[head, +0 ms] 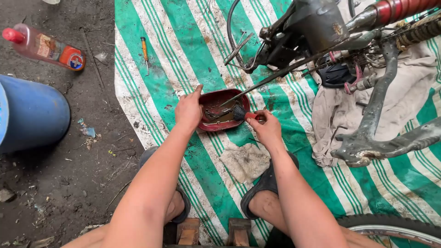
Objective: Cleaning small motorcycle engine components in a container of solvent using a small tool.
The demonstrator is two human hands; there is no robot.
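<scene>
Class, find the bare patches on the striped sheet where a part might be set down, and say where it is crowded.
Bare: striped green-and-white sheet between orange-handled screwdriver and red oval dish. Crowded: grey bike frame and dirty beige cloth.
</scene>
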